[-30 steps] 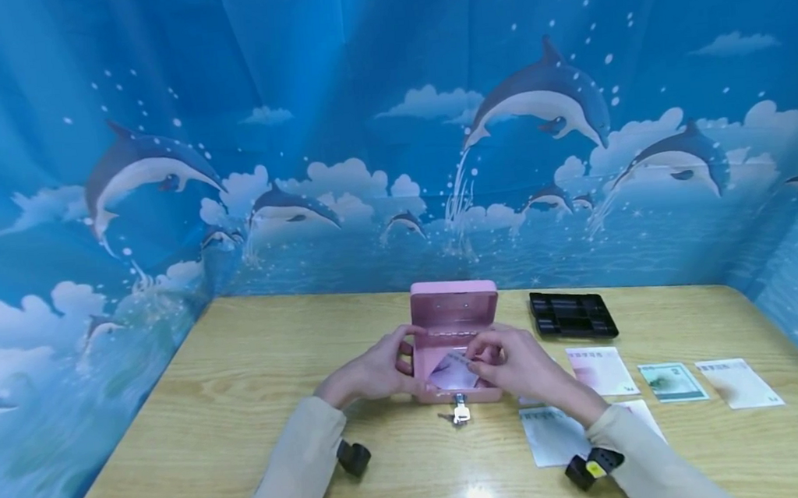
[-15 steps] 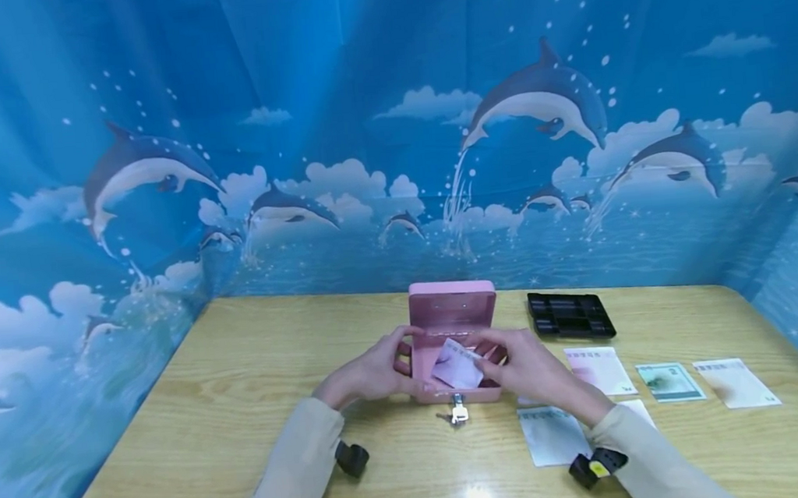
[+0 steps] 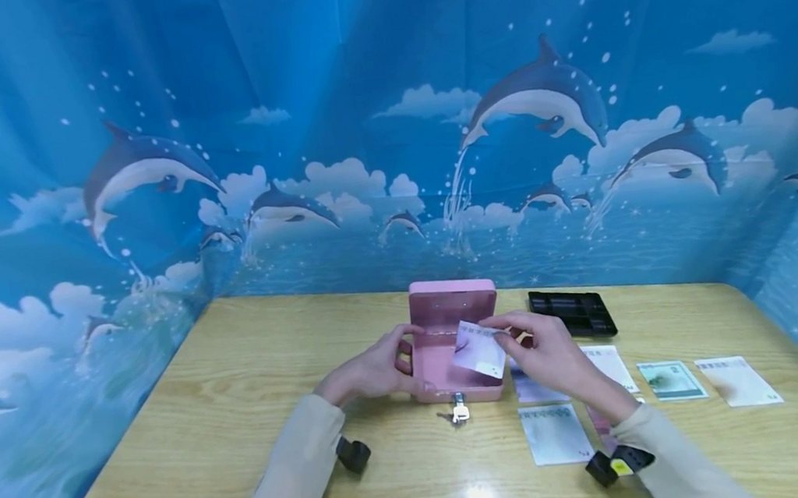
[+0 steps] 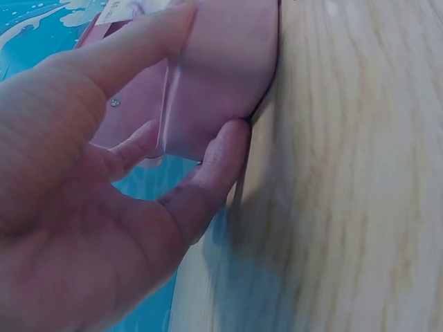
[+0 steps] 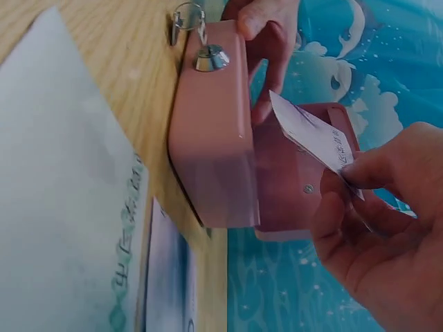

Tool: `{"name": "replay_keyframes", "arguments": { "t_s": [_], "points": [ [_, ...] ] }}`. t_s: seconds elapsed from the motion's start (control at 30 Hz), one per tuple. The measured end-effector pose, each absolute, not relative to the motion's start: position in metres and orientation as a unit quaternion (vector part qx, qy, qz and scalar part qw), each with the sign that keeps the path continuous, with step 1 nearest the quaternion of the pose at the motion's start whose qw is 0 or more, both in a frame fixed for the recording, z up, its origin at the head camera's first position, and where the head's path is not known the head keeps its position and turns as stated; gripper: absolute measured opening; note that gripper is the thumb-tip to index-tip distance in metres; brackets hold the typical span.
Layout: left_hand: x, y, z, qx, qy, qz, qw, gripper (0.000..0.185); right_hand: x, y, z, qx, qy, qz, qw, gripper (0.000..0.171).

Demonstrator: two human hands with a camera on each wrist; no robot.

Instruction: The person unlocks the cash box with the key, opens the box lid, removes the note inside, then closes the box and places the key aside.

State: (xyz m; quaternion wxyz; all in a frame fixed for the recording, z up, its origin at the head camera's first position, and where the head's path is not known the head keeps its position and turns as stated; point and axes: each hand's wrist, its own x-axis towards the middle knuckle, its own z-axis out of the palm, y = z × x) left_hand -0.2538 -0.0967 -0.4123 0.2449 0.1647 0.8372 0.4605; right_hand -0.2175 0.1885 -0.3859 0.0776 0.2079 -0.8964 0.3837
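A pink cash box (image 3: 451,306) stands on the table with its lid raised. My left hand (image 3: 378,366) grips the box's left side, thumb at the front and fingers around the side and back. A key (image 3: 460,411) sits in the front lock, with another on its ring. My right hand (image 3: 548,353) pinches a purple-and-white paper banknote (image 3: 480,350) by one edge, thumb against fingers. In the head view the note overlaps the box's right half. The right wrist view shows the note (image 5: 315,131) tilted in front of the lid, above the box's opening.
A black compartment tray (image 3: 573,315) lies at the back right. To the right of the box several notes are laid out, among them a grey-green one (image 3: 556,434), a green one (image 3: 672,381) and a brownish one (image 3: 738,381). A dolphin-print curtain (image 3: 389,125) hangs behind the table.
My right hand has lifted the banknote up out of the box and moved right with it, uncovering the pink inside. My left hand has stayed on the box.
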Motion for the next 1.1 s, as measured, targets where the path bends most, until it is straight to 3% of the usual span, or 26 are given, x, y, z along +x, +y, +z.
{"name": "replay_keyframes", "arguments": {
  "t_s": [0.43,1.1],
  "points": [
    [-0.253,-0.098,-0.411,0.173,0.839,0.455,0.241,0.091,-0.210,0.210,-0.378,0.187,-0.910,0.358,0.087,0.031],
    [-0.255,-0.096,-0.410,0.170,0.847,0.443,0.238,0.094,-0.195,0.249,-0.371,0.112,-0.907,0.407,-0.001,0.020]
  ]
}}
